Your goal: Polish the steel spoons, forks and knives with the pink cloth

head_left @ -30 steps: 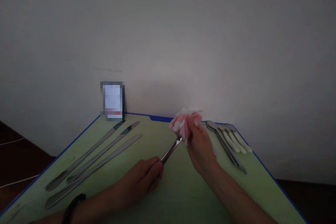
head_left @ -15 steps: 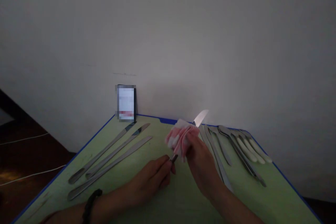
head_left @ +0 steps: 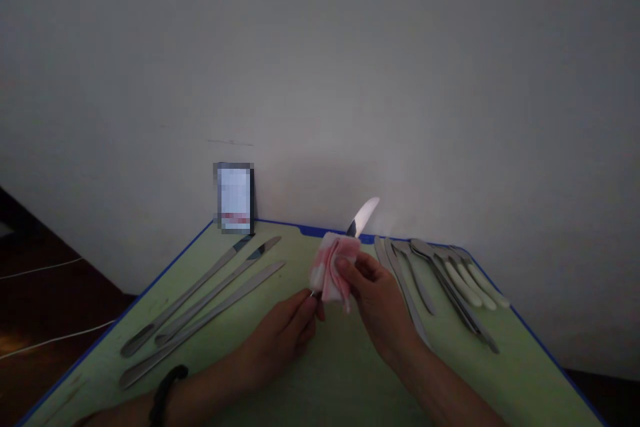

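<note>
My left hand (head_left: 295, 323) is closed round the handle end of a table knife (head_left: 367, 215), whose shiny blade points up and away over the table's far edge. A folded pink and white cloth (head_left: 333, 267) is wrapped about the knife's middle and hides it there. My right hand (head_left: 377, 300) pinches that cloth from the right, thumb on top. Three table knives (head_left: 215, 317) lie side by side to the left of my hands. On the right are more knives (head_left: 407, 287), spoons and forks (head_left: 450, 293), some with white handles (head_left: 463, 283).
The green table (head_left: 340, 380) has a blue rim and stands against a grey wall (head_left: 320, 80). A lit phone (head_left: 234, 199) leans on the wall at the back left. White cables (head_left: 60, 335) run past the table's left side.
The cloth has slid down the knife toward my left hand, so more of the blade shows. Both hands and the knife sit slightly further left in view, as the camera has shifted a little.
</note>
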{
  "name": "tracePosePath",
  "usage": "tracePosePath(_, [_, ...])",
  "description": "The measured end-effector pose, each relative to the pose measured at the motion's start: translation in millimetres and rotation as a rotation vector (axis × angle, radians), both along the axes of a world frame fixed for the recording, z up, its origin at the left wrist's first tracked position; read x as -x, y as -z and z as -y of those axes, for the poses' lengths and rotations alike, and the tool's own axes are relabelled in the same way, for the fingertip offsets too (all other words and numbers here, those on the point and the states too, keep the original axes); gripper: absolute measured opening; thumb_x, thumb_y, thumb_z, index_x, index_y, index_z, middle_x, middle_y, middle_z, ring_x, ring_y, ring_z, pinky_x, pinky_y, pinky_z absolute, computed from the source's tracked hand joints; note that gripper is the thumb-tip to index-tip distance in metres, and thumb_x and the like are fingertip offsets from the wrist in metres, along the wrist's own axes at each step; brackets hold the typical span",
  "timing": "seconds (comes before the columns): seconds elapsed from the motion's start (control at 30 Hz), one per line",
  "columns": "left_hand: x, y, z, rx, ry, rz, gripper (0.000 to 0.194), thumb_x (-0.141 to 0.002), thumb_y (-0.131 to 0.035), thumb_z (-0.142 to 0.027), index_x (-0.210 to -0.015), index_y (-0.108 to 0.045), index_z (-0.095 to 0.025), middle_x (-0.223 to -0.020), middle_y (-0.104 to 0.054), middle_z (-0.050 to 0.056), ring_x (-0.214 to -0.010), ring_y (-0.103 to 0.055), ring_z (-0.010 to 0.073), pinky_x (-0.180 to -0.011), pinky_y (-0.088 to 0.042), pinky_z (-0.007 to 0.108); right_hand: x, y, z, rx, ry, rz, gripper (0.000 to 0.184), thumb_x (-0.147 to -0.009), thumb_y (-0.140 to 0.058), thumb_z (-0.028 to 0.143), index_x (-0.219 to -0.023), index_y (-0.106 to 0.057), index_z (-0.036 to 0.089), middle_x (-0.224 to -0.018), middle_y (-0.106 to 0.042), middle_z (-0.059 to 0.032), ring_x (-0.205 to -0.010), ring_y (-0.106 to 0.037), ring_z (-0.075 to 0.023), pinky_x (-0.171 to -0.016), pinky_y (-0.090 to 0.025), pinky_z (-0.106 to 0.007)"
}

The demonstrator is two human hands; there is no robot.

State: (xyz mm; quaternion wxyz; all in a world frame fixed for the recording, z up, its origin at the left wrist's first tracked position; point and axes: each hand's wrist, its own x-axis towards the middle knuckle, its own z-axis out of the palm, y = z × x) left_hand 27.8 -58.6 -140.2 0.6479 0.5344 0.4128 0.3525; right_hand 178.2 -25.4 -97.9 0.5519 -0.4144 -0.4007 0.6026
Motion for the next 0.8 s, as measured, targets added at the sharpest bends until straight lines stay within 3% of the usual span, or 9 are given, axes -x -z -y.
tracePosePath(0.2, [-1,2.5,-1,-0.005,-0.01,0.048,0.042,-0.086,-0.037,-0.061,-0.085,-0.044,-0.019,-0.056,-0.028,-0.009,-0.045,-0.024,0.0072,-0.041,-0.019,0.02,3,-0.1,1,0.013,-0.113,-0.251,0.02,-0.076,-0.063,0.038,-0.081,-0.065,0.019,-0.079,-0.064,-0.0026,-0.071,-0.055,-0.0153,-0.066,-0.045,-0.028])
tracePosePath(0.27, [-1,4.2,0,-0.011,-0.005,0.007,0.043,-0.085,-0.037,-0.062,-0.082,-0.043,-0.019,-0.057,-0.029,-0.008,-0.047,-0.026,0.0077,-0.043,-0.021,0.021,6,1.7,3,0.006,-0.142,-0.276,0.019,-0.074,-0.065,0.036,-0.084,-0.065,0.02,-0.081,-0.064,-0.0019,-0.072,-0.056,-0.0158,-0.067,-0.045,-0.028])
tracePosePath(0.43, [3,4.4,3,-0.085,0.038,-0.233,0.041,-0.085,-0.034,-0.057,-0.068,-0.04,-0.02,-0.063,-0.038,-0.003,-0.054,-0.035,0.0108,-0.05,-0.03,0.024,9,10.5,10,0.021,-0.198,-0.208,0.03,-0.071,-0.07,0.035,-0.096,-0.059,0.022,-0.074,-0.064,0.001,-0.067,-0.057,-0.0136,-0.062,-0.044,-0.025])
tracePosePath(0.57, [5,-3.8,4,-0.242,0.07,-0.475,0.033,-0.089,-0.031,-0.043,-0.072,-0.046,-0.019,-0.065,-0.046,0.0,-0.06,-0.042,0.0139,-0.057,-0.035,0.026,7,14.9,8,0.037,-0.21,-0.128,0.029,-0.074,-0.068,0.036,-0.095,-0.06,0.018,-0.065,-0.063,0.0014,-0.059,-0.057,-0.0139,-0.058,-0.043,-0.026])
tracePosePath(0.7, [3,-13.1,7,-0.317,0.087,-0.58,0.033,-0.093,-0.025,-0.039,-0.088,-0.051,-0.019,-0.065,-0.049,-0.001,-0.06,-0.046,0.0148,-0.061,-0.037,0.026,-7,1.4,-6,-0.006,-0.082,-0.069,0.027,-0.071,-0.069,0.038,-0.086,-0.065,0.016,-0.072,-0.067,-0.0018,-0.068,-0.06,-0.0159,-0.064,-0.044,-0.028])
tracePosePath(0.8, [2,-15.9,10,-0.342,0.128,-0.629,0.032,-0.093,-0.027,-0.04,-0.086,-0.05,-0.02,-0.068,-0.052,-0.001,-0.064,-0.048,0.015,-0.064,-0.037,0.026,-24,-18.6,-19,-0.089,0.069,-0.089,0.029,-0.067,-0.07,0.043,-0.077,-0.065,0.016,-0.074,-0.067,-0.0022,-0.075,-0.06,-0.0174,-0.069,-0.044,-0.029])
